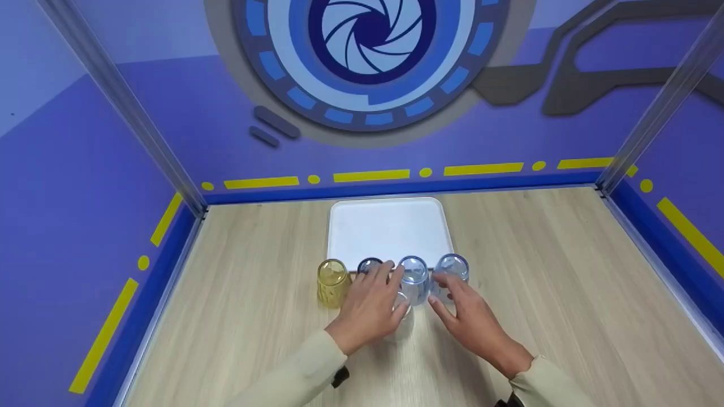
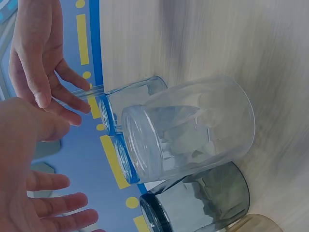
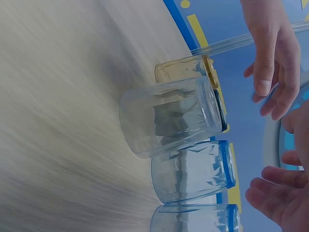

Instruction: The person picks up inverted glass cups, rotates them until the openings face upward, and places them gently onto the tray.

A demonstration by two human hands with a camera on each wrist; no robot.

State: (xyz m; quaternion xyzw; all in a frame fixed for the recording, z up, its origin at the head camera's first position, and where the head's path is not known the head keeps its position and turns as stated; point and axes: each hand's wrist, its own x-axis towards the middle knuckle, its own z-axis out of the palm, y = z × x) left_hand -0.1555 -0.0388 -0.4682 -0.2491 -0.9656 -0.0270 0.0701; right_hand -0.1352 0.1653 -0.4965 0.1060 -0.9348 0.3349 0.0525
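Clear glass (image 2: 207, 125): upside down on the wooden table (image 1: 254, 316), nearer the person than a row of four other inverted glasses. Row, from the person's left: yellow glass (image 1: 332, 287), dark glass (image 2: 212, 198), first blue glass (image 1: 414, 280), second blue glass (image 1: 454, 264). White tray (image 1: 390, 226) lies flat behind the row. Left hand (image 1: 370, 305) is above the clear glass and near the dark one, fingers spread, gripping nothing. Right hand (image 1: 472, 316) is beside the second blue glass, fingers loosely bent, thumb apart, gripping nothing; whether it touches that glass cannot be told.
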